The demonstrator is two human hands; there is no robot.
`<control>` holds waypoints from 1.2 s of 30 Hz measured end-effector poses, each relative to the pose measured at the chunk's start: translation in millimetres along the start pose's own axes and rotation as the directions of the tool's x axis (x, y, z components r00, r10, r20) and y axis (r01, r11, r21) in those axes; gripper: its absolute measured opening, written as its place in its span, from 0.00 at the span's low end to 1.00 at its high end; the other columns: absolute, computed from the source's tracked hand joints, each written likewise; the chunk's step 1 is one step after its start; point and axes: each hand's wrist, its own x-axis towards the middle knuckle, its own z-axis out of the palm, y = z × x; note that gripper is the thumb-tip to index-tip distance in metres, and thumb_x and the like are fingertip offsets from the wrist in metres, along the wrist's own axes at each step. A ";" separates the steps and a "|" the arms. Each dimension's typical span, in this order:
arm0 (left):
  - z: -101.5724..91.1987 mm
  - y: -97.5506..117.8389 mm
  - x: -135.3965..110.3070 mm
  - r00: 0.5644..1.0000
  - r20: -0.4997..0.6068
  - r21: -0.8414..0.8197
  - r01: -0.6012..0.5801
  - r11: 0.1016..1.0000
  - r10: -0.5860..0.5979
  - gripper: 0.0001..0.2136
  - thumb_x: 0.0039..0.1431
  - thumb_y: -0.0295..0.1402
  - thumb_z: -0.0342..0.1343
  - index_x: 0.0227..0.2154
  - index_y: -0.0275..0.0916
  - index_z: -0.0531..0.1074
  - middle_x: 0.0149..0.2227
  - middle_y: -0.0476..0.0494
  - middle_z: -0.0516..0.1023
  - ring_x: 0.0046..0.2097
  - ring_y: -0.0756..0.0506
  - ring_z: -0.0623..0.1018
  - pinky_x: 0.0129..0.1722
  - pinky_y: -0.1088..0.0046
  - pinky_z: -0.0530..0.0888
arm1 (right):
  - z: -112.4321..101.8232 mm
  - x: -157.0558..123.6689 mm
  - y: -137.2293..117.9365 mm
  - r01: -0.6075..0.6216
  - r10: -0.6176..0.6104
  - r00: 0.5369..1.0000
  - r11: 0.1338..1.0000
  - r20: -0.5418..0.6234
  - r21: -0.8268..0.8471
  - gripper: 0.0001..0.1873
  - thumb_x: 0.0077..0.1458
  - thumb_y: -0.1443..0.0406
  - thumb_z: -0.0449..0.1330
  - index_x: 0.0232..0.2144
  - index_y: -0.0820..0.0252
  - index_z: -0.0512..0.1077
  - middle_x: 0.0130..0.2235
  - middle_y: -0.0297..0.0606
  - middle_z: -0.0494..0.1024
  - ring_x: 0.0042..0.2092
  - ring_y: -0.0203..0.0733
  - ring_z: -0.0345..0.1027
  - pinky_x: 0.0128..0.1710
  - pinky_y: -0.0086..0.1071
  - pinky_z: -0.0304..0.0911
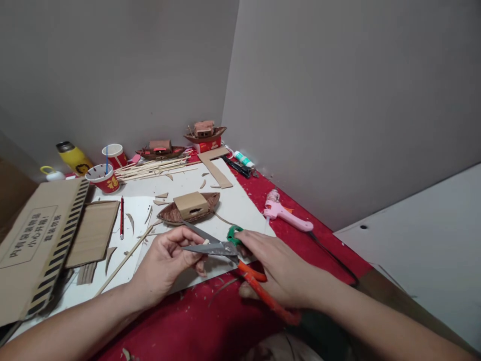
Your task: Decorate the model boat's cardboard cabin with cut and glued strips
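My right hand [276, 268] grips a pair of scissors [225, 249] with orange handles and a green guard, blades open and pointing left. My left hand [165, 260] is pinched beside the blades on a small piece I cannot make out. Just beyond both hands sits a brown model boat [190, 207] with a cardboard cabin on a white board [240, 203]. A long thin wooden stick [124, 260] lies on the board under my left wrist.
A pink glue gun [283, 213] lies on the red cloth at right. Cardboard sheets [41, 240] are at left, with a red pencil [122, 216], paper cups [103, 178], a yellow bottle [74, 158], a stick bundle [154, 168] and two finished boats [205, 131] behind.
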 end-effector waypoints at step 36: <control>28.1 -17.3 -18.9 0.982 -0.180 0.008 0.055 0.998 -0.053 0.10 0.46 0.35 0.70 0.27 0.35 0.76 0.22 0.50 0.78 0.22 0.53 0.75 0.24 0.81 0.71 | -1.2 -20.8 -22.2 -0.138 0.156 0.977 0.983 0.148 -0.121 0.13 0.49 0.63 0.57 0.38 0.60 0.65 0.38 0.45 0.76 0.38 0.49 0.70 0.36 0.36 0.60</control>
